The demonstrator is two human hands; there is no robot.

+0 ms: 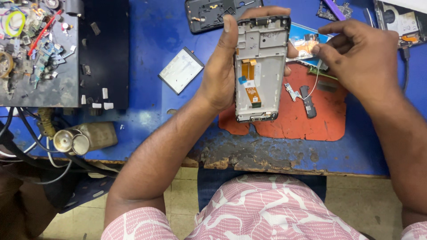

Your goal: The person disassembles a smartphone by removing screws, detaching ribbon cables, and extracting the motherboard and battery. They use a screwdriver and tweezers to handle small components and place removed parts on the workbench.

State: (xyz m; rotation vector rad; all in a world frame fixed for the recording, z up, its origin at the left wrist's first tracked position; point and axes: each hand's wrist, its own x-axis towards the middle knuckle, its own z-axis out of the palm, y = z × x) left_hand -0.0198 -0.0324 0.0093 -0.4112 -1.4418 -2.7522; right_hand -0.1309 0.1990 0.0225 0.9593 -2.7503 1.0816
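Two bare hands work above a blue workbench (147,31) whose front edge is chipped and worn; across its left end lies a grey and black mat (104,49) heaped with small circuit scraps and tools, and under the hands sits a cracked red-orange pad (324,120); the left hand (222,71) rises from below and grips an opened phone frame (260,66) upright over the pad's left part, thumb laid flat along the frame's left edge and the other fingers wrapped behind it, their tips showing at its top and right side; inside the frame an orange flex cable (250,80) runs down the middle; the right hand (356,58) hovers just to the right of the frame, thumb and forefinger pressed together in a pinch on something small, too small to make out, from which a thin white wire (315,84) curves down toward the pad; a silver battery (181,70) lies flat on the blue surface well left of the frame; a black phone back shell (209,15) rests at the far edge, partly behind the frame; a round metal tin (71,141) stands near the front left edge among dark cables; on the pad, just beside the frame, lie a small black speaker module (308,101) and a little metal bracket (291,91).
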